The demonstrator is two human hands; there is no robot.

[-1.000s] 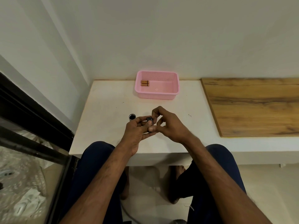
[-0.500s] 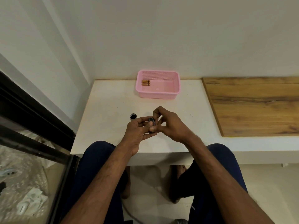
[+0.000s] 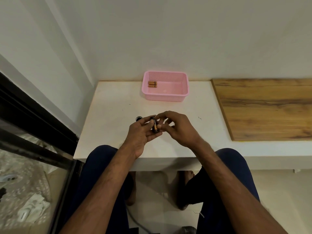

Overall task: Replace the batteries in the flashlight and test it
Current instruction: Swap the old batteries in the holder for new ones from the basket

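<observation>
Left hand curls round a battery above the table; right hand pinches its far end. More batteries lie in the basket. Advisable: draw it straight along its axis, noting polarity.

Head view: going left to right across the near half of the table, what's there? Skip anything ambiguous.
Small black cap → left hand → black-and-copper battery, held by both hands → right hand → wooden board. The pink basket is left out because it sits farther back, above the hands' span.
</observation>
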